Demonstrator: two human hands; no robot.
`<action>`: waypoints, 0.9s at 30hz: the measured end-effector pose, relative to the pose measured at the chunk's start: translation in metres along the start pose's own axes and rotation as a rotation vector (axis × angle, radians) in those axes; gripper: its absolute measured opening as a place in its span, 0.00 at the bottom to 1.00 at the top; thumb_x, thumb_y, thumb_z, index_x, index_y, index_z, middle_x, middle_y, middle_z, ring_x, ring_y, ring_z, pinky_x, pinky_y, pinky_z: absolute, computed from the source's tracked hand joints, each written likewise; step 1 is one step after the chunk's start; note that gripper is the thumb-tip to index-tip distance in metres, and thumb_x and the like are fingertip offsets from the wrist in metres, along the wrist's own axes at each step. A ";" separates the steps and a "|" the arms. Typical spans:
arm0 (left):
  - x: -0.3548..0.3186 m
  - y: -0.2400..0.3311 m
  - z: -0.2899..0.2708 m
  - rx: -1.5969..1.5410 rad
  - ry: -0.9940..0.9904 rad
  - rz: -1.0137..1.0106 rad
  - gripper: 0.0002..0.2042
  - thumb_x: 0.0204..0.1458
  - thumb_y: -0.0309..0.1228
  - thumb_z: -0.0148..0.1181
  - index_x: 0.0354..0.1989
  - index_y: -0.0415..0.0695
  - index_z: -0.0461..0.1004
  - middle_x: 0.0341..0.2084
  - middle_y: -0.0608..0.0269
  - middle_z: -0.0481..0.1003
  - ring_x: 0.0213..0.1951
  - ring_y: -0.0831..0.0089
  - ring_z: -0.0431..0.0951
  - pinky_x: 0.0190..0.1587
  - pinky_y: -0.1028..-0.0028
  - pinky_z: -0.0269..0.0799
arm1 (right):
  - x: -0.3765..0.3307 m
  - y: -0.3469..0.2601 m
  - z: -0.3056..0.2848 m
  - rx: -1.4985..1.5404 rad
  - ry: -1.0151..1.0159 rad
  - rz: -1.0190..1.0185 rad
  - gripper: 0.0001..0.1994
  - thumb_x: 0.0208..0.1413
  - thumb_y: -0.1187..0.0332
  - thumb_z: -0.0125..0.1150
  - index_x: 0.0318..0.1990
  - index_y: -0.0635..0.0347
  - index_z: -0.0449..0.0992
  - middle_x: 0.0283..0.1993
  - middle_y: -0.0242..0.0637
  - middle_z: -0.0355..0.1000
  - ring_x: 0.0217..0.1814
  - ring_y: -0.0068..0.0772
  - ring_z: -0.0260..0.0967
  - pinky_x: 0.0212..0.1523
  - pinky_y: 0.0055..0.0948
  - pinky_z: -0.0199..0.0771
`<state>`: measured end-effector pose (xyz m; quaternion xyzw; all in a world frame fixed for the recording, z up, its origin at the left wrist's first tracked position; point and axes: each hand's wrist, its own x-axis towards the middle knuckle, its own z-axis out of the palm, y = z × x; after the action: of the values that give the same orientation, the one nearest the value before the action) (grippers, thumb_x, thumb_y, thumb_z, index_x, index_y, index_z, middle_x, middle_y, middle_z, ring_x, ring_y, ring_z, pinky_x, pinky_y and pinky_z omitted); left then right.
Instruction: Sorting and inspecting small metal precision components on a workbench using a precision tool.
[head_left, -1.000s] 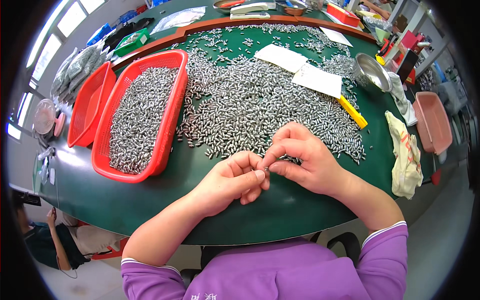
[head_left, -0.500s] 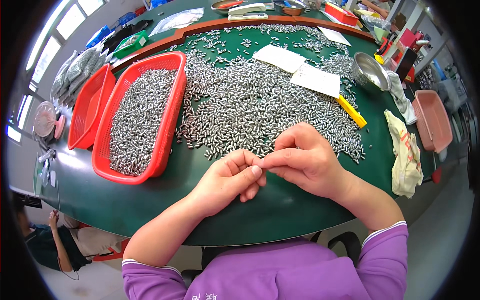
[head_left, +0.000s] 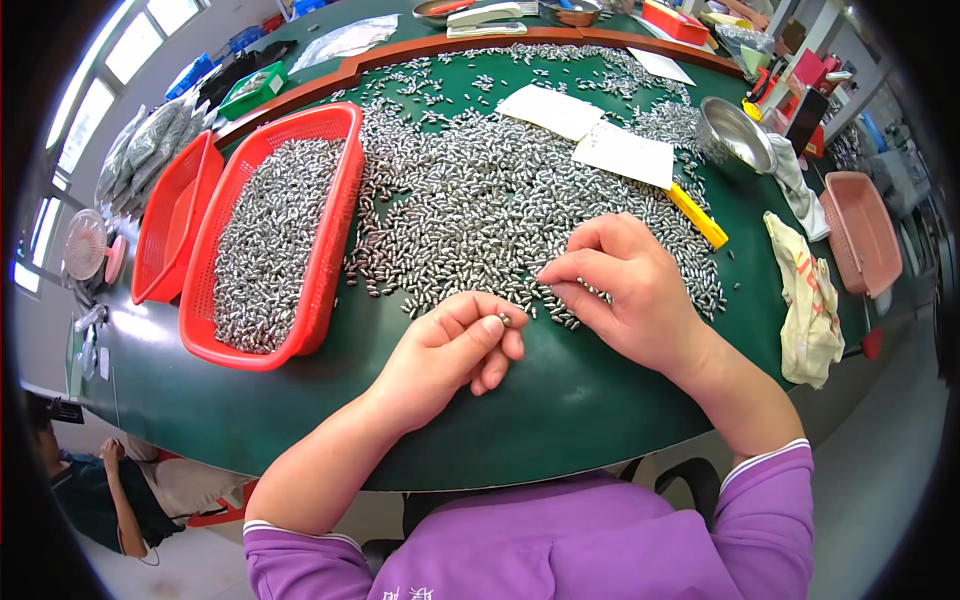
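Between the thumb and curled fingers of my left hand is a small shiny metal piece. My right hand is to its right, apart from it, over the near edge of a wide pile of small silvery spindle-shaped metal pieces. Its thumb and forefinger tips come close together in a pinch; whether a piece is between them is too small to make out. Left of the pile, a red perforated basket holds many more of the same pieces.
A second red basket stands at the left. Two white paper sheets and a yellow-handled tool lie on the pile. At right are a metal bowl, a pale yellow cloth and a pink basket. A wooden rail borders the back.
My hands, fingertips together before, have parted. The right one has moved up toward the pile; the left stays nearly in place, and the metal piece in it now shows.
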<state>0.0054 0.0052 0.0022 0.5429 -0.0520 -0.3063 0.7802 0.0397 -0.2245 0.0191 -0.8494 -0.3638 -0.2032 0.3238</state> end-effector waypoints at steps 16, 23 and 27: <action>0.003 -0.001 -0.003 -0.168 0.057 -0.001 0.08 0.64 0.32 0.46 0.44 0.41 0.68 0.31 0.63 0.71 0.22 0.82 0.63 0.23 0.84 0.56 | -0.007 -0.007 0.010 -0.049 -0.269 0.013 0.07 0.42 0.69 0.68 0.28 0.54 0.75 0.35 0.32 0.65 0.40 0.38 0.66 0.42 0.38 0.67; -0.001 0.001 0.000 -0.051 -0.069 -0.110 0.06 0.62 0.31 0.51 0.43 0.44 0.67 0.29 0.69 0.71 0.23 0.86 0.65 0.24 0.84 0.57 | -0.003 -0.008 0.008 0.197 -0.162 0.039 0.08 0.47 0.73 0.67 0.34 0.56 0.73 0.34 0.32 0.72 0.38 0.38 0.70 0.40 0.35 0.70; -0.002 0.001 -0.001 -0.092 -0.097 -0.075 0.06 0.62 0.31 0.51 0.43 0.44 0.67 0.29 0.69 0.71 0.23 0.86 0.65 0.24 0.84 0.58 | -0.003 -0.009 0.010 0.236 -0.132 -0.067 0.10 0.46 0.74 0.68 0.35 0.56 0.74 0.34 0.32 0.74 0.37 0.37 0.72 0.39 0.34 0.71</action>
<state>0.0046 0.0067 0.0030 0.4927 -0.0553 -0.3631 0.7889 0.0318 -0.2141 0.0145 -0.8042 -0.4338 -0.1134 0.3900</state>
